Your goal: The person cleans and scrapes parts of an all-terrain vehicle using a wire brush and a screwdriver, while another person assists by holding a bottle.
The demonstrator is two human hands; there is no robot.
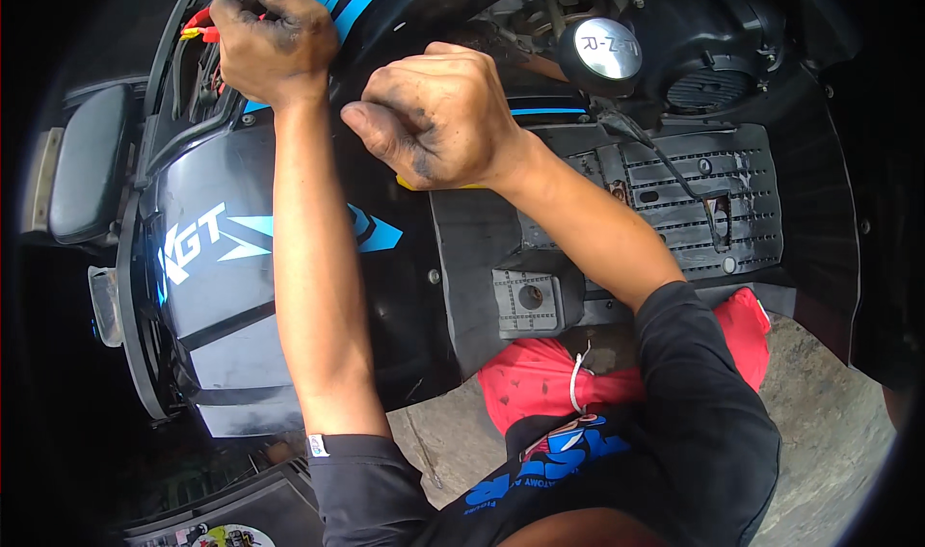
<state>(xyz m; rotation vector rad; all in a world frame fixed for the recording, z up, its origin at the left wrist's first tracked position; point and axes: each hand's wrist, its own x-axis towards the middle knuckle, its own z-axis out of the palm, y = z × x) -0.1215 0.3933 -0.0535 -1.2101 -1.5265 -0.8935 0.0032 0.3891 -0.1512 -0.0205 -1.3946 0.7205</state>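
Observation:
My left hand (275,41) is at the upper left over the black quad bike body (241,287), fingers curled closed. Just beside its fingers, red wires with yellow ends (198,33) stick out of an opening in the body; whether the hand grips one is hidden. To the right, my right hand (438,118) is closed in a fist above the bodywork, its thumb pressed to the curled fingers. A bit of something yellow (407,183) shows beneath that fist, and I cannot tell whether it is held. Dark grease marks both hands.
A shift lever with a round silver-topped knob (607,51) stands at the upper right, near a black engine cover (708,84). Below it lies a ribbed footrest (674,176) with a pedal arm. A black padded cushion (92,161) is at the far left. Concrete floor (819,422) shows lower right.

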